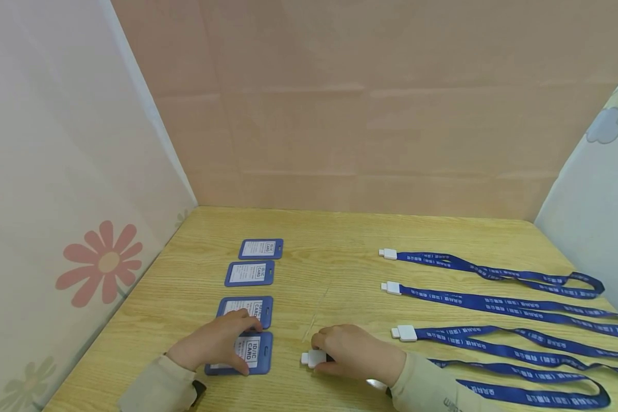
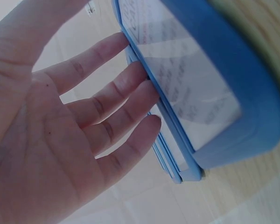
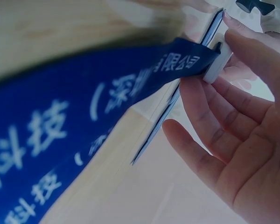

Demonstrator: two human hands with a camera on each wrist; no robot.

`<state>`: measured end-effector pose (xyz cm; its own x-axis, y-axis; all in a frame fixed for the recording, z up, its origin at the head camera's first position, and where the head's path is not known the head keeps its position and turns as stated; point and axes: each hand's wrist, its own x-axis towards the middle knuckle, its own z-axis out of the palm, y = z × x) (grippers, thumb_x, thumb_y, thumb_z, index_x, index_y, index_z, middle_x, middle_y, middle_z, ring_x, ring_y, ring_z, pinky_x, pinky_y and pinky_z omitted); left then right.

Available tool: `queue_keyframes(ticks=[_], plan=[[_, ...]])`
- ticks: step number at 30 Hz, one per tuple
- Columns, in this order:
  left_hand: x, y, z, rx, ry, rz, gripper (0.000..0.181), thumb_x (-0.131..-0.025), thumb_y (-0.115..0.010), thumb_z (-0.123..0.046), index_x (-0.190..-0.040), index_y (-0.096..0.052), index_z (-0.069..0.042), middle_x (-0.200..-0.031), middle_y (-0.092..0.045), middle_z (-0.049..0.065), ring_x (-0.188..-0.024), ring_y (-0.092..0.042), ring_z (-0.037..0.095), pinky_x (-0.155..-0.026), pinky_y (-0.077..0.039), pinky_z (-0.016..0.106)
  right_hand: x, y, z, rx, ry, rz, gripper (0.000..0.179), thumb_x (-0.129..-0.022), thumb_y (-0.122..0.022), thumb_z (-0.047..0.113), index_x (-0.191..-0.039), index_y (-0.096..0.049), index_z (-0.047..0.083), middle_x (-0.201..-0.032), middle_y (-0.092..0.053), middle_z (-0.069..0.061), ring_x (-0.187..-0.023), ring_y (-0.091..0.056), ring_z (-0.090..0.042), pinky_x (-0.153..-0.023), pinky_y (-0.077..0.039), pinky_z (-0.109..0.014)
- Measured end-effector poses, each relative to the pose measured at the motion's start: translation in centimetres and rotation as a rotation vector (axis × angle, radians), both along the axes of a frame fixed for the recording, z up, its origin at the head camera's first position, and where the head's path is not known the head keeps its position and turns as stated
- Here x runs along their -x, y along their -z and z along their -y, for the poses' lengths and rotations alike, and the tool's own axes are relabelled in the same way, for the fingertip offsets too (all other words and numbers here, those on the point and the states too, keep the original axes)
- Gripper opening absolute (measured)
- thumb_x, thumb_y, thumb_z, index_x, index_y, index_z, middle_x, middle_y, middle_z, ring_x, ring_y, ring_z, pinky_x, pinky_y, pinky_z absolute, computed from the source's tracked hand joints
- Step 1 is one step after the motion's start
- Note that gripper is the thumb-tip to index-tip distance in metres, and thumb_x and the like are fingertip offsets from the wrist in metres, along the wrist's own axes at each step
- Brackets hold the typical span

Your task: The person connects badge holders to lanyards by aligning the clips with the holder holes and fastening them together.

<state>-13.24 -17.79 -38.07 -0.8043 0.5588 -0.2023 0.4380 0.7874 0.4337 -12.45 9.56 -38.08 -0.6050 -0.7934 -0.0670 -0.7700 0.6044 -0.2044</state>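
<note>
Over the nearest blue badge holder [image 1: 264, 350] my left hand [image 1: 213, 343] is spread, thumb by its near side and fingers by its far side. In the left wrist view the loosely extended fingertips meet the edge of that holder [image 2: 210, 93], which lies on the table. A second badge holder [image 1: 265, 309] lies just beyond, partly behind the hand. My right hand [image 1: 357, 355] pinches the white clip [image 1: 316, 359] of the nearest blue lanyard between thumb and fingers. White lettering runs along its strap [image 3: 60, 116], which trails to the right under the sleeve.
Two more badge holders, one [image 1: 249, 273] and a farther one [image 1: 260, 249], line up behind on the wooden table [image 1: 329, 252]. To the right lie three other lanyards, a near one [image 1: 474, 340], a middle one [image 1: 468, 300] and a far one [image 1: 458, 263]. Curtains surround the table.
</note>
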Motion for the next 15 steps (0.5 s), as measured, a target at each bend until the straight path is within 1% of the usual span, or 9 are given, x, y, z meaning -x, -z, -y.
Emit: queue_keyframes(ticks=[8, 15], plan=[[-0.07, -0.02, -0.01, 0.000, -0.003, 0.000, 0.063, -0.057, -0.088, -0.031, -0.111, -0.061, -0.011, -0.102, -0.056, -0.004, -0.087, -0.050, 0.011, -0.083, -0.049, 0.036, -0.01, 0.10, 0.34, -0.014, -0.001, -0.003, 0.020, -0.083, -0.068, 0.034, -0.089, -0.063, 0.016, -0.075, -0.058, 0.012, -0.060, -0.039, 0.003, -0.055, -0.035, -0.012], [-0.06, -0.04, 0.02, 0.002, 0.002, -0.009, 0.063, -0.058, -0.087, -0.032, -0.111, -0.061, -0.012, -0.102, -0.056, -0.004, -0.087, -0.050, 0.010, -0.083, -0.049, 0.036, -0.05, 0.13, 0.53, -0.021, -0.008, -0.025, 0.021, -0.083, -0.069, 0.035, -0.089, -0.063, 0.016, -0.075, -0.058, 0.012, -0.060, -0.039, 0.003, -0.055, -0.035, -0.012]])
